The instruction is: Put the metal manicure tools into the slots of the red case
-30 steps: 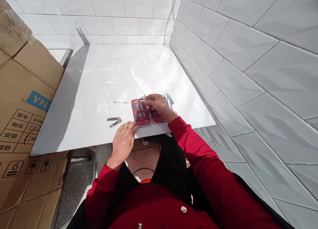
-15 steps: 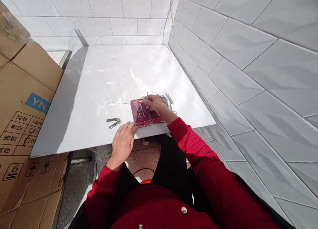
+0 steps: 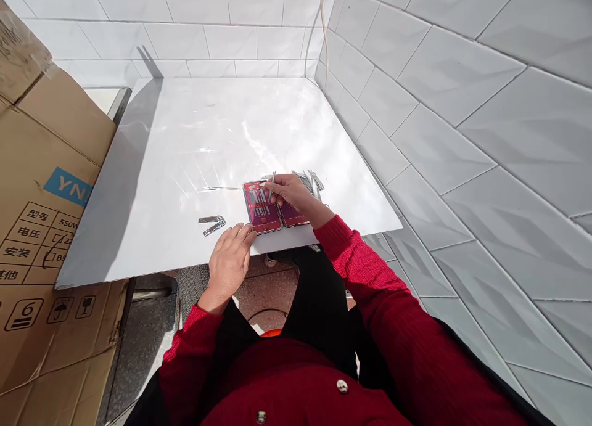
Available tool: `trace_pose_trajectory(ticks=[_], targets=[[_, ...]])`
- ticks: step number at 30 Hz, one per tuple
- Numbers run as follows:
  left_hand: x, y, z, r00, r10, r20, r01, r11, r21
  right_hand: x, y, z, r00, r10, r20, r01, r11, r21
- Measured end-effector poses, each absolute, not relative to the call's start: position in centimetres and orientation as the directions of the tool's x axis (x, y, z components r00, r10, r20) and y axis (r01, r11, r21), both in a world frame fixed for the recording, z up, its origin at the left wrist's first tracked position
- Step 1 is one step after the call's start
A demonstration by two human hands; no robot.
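Note:
A manicure case (image 3: 271,230) with a dark red inside lies unfolded near the table's front edge. Several slim metal tools (image 3: 259,203) sit under straps in its left half. Pinched in my right hand (image 3: 292,195), over the case, is a slim metal manicure tool (image 3: 272,180); my fingers hide part of it, so its exact kind is unclear. My left hand (image 3: 230,256) lies with fingers stretched out, their tips at the case's lower left corner. Left of the case rests a nail clipper (image 3: 213,222) with its lever swung out.
More metal tools (image 3: 316,180) lie in a pile just behind my right hand. A thin metal tool (image 3: 221,188) lies left of the case. Cardboard boxes (image 3: 50,167) stand along the left side of the white table (image 3: 185,124). Tiled walls (image 3: 444,136) border the back and right.
The slim tool in my right hand has tilted and dropped slightly toward the case's left half. My left hand stays at the case's corner. The view has shifted a little.

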State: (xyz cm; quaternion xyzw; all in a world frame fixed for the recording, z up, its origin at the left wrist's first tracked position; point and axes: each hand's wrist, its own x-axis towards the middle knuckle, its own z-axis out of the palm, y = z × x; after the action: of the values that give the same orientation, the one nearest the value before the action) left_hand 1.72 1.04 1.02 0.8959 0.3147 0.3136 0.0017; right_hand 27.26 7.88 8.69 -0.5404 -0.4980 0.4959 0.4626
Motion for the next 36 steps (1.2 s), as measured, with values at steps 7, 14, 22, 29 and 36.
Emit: trace_pose_trajectory(ticks=[7,14,22,29,36], targets=[[1.8,1.0,1.3,0.607,0.566,0.558,0.567,-0.800,0.195,27.7,7.6,8.5,-0.076,0.989,-0.130,-0.195,-0.143,-0.970],[1.8,1.0,1.3,0.607,0.568,0.556,0.570,-0.798,0.194,27.7,7.1,8.2,-0.034,0.993,-0.117,-0.216,-0.122,-0.969],[1.8,1.0,1.3,0.606,0.559,0.566,0.575,-0.799,0.175,27.8,7.6,8.4,0.016,0.993,-0.113,-0.084,-0.111,-0.990],[1.8,1.0,1.3,0.608,0.548,0.574,0.578,-0.801,0.153,27.2,9.2,8.0,0.072,0.994,-0.079,0.013,-0.080,-0.997],[1.8,1.1,1.1,0.619,0.558,0.553,0.583,-0.798,0.153,26.9,10.1,7.8,0.144,0.984,-0.104,0.053,-0.112,-0.992]])
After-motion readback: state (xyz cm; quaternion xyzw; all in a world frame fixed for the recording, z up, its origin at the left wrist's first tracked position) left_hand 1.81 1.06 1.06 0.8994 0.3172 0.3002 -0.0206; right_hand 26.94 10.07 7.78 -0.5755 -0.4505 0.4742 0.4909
